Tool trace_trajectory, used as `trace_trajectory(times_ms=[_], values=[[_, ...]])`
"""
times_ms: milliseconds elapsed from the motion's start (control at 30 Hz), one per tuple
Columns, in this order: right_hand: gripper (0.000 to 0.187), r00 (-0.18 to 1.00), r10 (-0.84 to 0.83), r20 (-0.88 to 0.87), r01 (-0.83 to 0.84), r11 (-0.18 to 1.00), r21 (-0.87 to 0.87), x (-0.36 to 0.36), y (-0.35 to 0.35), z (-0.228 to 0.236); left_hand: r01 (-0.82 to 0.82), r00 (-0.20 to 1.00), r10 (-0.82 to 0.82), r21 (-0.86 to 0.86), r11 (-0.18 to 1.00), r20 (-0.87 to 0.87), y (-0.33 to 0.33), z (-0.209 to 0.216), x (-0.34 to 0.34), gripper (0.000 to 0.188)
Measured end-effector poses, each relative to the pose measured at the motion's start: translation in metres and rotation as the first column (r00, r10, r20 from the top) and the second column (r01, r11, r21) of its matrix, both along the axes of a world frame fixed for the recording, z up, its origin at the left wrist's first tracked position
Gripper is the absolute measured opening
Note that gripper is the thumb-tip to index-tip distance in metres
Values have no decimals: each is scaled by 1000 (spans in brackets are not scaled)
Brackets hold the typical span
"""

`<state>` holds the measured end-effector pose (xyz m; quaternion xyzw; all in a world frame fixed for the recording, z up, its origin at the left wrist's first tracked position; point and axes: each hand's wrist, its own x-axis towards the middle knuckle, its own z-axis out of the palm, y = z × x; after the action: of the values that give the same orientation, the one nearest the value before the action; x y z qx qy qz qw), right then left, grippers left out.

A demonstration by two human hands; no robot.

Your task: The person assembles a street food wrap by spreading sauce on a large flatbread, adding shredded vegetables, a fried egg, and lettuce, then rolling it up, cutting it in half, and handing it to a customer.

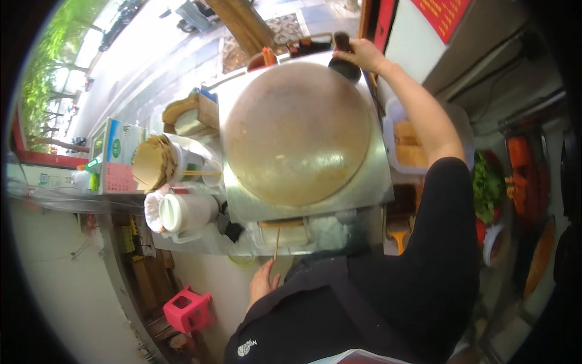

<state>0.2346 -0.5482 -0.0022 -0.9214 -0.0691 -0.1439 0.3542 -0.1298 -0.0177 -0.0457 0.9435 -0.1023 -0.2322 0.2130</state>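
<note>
A large round griddle plate [297, 133] with a brownish, worn surface sits on a square metal stove top [260, 209]. At its far right corner my right hand [364, 56] is closed around the upright dark handle [342, 41] of a black, round-based tool, whose exact kind I cannot make out. Low in front of the counter is my left hand [262, 282], with thumb and fingers apart. A thin wooden stick [277, 242] slants down from a shallow tray [291, 238] toward its fingertips; whether they touch cannot be seen.
Left of the griddle stand a white lidded jug [188, 213], a stack of brown paper bags [154, 162] and a cardboard box [191, 115]. To the right is a clear plastic tub [395, 159], with leafy greens [486, 185] beyond. A pink stool [189, 309] stands on the floor.
</note>
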Motion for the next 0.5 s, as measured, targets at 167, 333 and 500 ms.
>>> trace_trajectory(times_ms=[167, 333, 500], values=[[38, 988, -134, -74, 140, 987, 79, -102, -11, 0, 99, 995, -99, -56, 993, 12, 10, 6, 7, 49], [34, 926, -376, 33, 365, 915, 169, -216, 35, -9, 32, 984, -7, -140, 990, 176, 41, -27, 12, 53], [33, 708, -685, 170, 634, 723, 276, -288, 132, -33, -356, 892, 438, -430, 830, 107, 63, -106, 29, 61]])
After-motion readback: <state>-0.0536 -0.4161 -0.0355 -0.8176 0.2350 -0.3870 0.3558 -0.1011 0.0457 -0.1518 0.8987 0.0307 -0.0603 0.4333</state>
